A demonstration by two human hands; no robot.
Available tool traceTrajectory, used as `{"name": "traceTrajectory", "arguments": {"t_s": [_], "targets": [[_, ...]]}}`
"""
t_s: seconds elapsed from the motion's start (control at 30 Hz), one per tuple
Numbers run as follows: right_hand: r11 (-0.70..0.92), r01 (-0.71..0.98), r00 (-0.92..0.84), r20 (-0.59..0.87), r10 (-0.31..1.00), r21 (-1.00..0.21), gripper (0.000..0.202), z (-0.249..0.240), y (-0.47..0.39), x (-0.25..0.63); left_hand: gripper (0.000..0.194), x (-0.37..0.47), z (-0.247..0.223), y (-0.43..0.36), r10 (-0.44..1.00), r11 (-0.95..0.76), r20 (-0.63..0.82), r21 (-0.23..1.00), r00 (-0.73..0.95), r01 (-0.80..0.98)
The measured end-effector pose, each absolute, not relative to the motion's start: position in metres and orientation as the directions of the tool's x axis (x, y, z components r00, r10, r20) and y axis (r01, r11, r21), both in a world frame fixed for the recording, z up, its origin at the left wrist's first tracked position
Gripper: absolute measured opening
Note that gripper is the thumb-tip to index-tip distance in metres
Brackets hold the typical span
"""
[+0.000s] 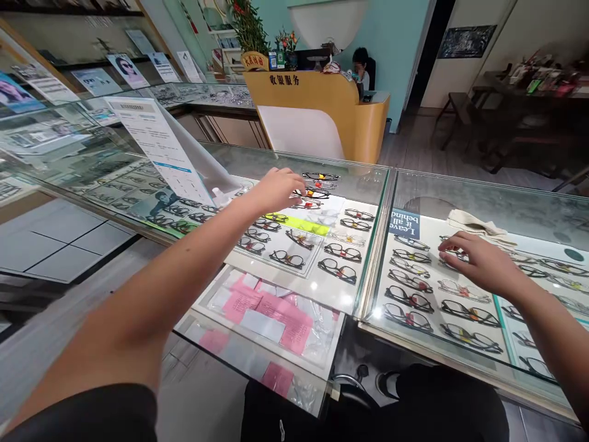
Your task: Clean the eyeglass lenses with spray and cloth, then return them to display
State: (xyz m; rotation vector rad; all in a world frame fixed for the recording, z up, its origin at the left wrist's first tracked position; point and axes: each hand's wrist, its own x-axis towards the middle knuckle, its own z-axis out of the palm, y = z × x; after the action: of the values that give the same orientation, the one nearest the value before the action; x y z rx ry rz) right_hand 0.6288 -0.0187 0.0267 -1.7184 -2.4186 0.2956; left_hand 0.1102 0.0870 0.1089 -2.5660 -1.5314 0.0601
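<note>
My left hand [280, 189] reaches over the glass counter, fingers bent and a little apart. Its fingertips are at a short column of dark-framed eyeglasses [314, 193] with red and yellow tags; I cannot tell whether they touch. Over the right-hand showcase hovers my right hand [483, 261], thumb and fingers apart, nothing visible in it. Beyond it lies a crumpled cream cloth [478, 224] on the glass. Rows of eyeglasses [409, 298] show beneath the right pane, and more eyeglasses [338, 270] appear under the left one.
A white printed stand [159, 144] leans left of my left arm. Below the counter, an open drawer [329, 362] holds pink slips [285, 313] in clear plastic. A person [361, 70] sits behind the yellow cashier desk [304, 92]. Wooden stools [455, 101] stand far right.
</note>
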Motion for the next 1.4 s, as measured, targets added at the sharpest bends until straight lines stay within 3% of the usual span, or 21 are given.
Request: {"name": "traceTrajectory", "arguments": {"t_s": [0.23, 0.47, 0.73, 0.93, 1.2, 1.4], "targets": [[0.330, 0.909, -0.338, 0.016, 0.941, -0.255, 0.047, 0.023, -0.016, 0.633, 0.015, 0.091, 0.063, 0.159, 0.883, -0.469, -0.105, -0.217, 0.457, 0.856], [0.308, 0.915, -0.321, -0.009, 0.947, -0.260, 0.047, 0.021, -0.016, 0.633, 0.018, 0.087, 0.066, 0.177, 0.854, -0.516, -0.187, -0.175, 0.486, 0.839], [0.305, 0.917, -0.320, -0.017, 0.947, -0.256, 0.046, 0.021, -0.018, 0.631, 0.021, 0.096, 0.071, 0.174, 0.843, -0.533, -0.185, -0.175, 0.505, 0.828], [0.316, 0.917, -0.331, -0.022, 0.943, -0.242, 0.046, 0.022, -0.018, 0.631, 0.024, 0.104, 0.075, 0.157, 0.884, -0.449, -0.175, -0.063, 0.433, 0.891], [0.311, 0.912, -0.335, -0.046, 0.941, -0.269, 0.049, 0.029, -0.022, 0.627, 0.049, 0.096, 0.119, 0.090, 0.876, -0.435, -0.166, 0.135, 0.453, 0.890], [0.314, 0.907, -0.343, -0.058, 0.938, -0.280, 0.051, 0.026, -0.021, 0.630, 0.032, 0.091, 0.159, -0.032, 0.763, -0.485, -0.280, 0.349, 0.583, 0.802]]}}
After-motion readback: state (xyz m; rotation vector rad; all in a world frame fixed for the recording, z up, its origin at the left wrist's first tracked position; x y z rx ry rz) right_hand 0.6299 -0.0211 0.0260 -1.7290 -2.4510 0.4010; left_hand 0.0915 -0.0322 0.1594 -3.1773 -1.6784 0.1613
